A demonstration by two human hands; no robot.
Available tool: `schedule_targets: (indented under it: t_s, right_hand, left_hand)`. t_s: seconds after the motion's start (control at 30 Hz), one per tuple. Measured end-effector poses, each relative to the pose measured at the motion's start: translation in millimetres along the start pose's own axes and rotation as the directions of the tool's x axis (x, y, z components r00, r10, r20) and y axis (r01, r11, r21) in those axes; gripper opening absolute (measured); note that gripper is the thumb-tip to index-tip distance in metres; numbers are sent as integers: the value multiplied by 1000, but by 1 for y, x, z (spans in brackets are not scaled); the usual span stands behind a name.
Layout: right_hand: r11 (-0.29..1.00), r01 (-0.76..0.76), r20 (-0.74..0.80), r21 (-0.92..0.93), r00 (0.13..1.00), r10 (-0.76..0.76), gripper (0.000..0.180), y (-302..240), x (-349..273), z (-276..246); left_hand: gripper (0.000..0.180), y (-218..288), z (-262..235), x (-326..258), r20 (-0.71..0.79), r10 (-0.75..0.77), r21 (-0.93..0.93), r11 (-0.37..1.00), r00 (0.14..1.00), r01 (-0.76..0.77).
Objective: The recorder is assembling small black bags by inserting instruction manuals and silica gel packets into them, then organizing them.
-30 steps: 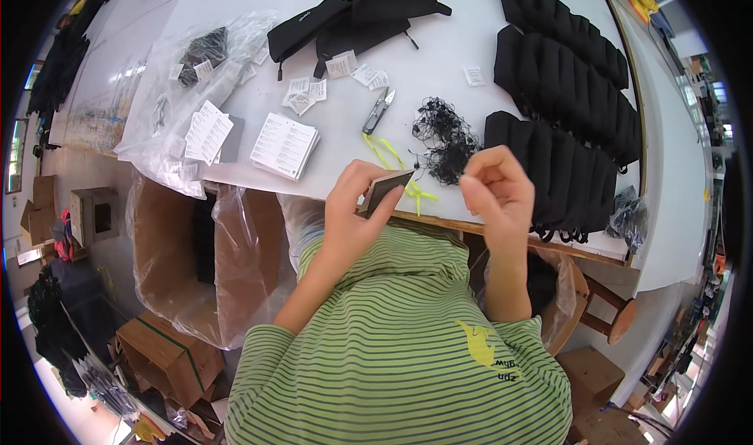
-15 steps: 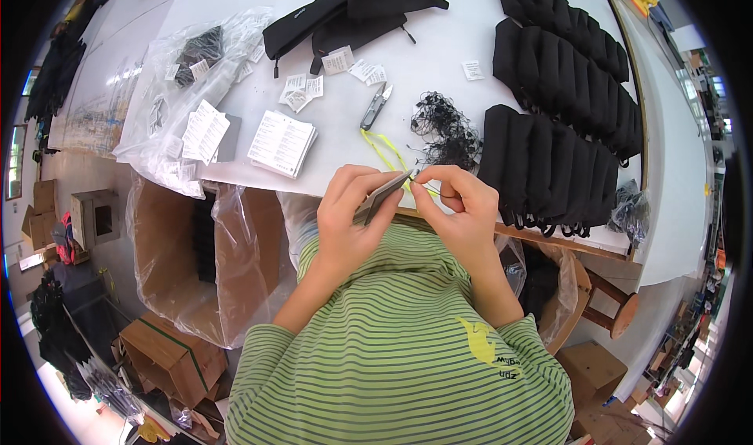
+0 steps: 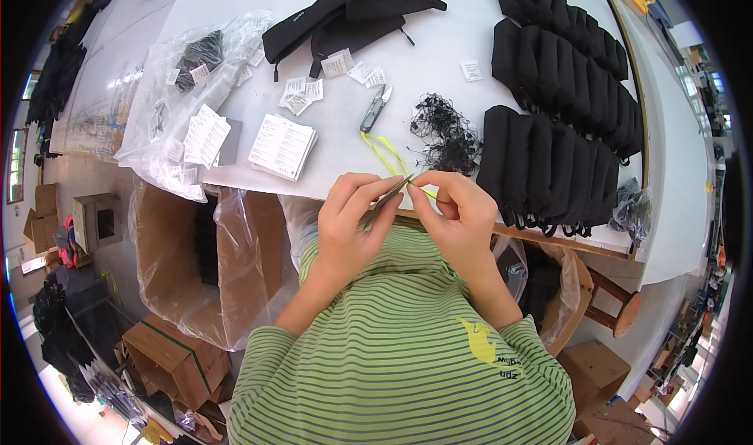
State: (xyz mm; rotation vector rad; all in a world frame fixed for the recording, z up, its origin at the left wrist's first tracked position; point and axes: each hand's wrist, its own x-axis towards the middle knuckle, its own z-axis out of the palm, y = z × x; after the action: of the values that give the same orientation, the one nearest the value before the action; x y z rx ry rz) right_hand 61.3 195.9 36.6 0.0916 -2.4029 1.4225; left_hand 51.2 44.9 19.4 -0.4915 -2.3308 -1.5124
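Between the thumb and fingers of my left hand [image 3: 351, 216] is a grey hang tag [image 3: 383, 204], tilted nearly edge-on over the table's front edge. The thumb and forefinger of my right hand [image 3: 461, 211] pinch together at the tag's upper corner, on a thin black string that is mostly hidden by the fingers. Just beyond, thread snips [image 3: 375, 109] with a yellow cord [image 3: 383, 148] lie on the table. A tangled heap of black strings [image 3: 445, 135] sits beyond my right hand. A stack of white printed cards [image 3: 282, 145] lies beyond my left hand.
Rows of black pouches [image 3: 549, 162] fill the table's right side. Several black zip cases [image 3: 384, 13] lie at the back, near small white labels [image 3: 300, 96]. A clear plastic bag [image 3: 235, 52] is at left. Below the edge stands a plastic-lined carton [image 3: 176, 257].
Both hands have drawn slightly closer together at the tag's corner. The tag has turned more edge-on, and my right fingers now meet its corner. Things on the table stay put.
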Motion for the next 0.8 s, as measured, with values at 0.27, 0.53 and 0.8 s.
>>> schedule_targets:
  t_s: [0.27,0.53,0.8]
  right_hand:
    - [985,-74,124,157,991,55,13,-1,0,-6]
    - [984,-80,383,159,924,13,13,-2,1,-14]
    - [766,-559,612,318,738,284,11,18,0,-6]
  left_hand:
    - [18,-6,-18,2,114,52,-171,985,992,-32]
    - [12,-18,-28,-1,560,-238,-404,758,793,513]
    - [8,-25,-22,22,473,-333,-466,691,816,552]
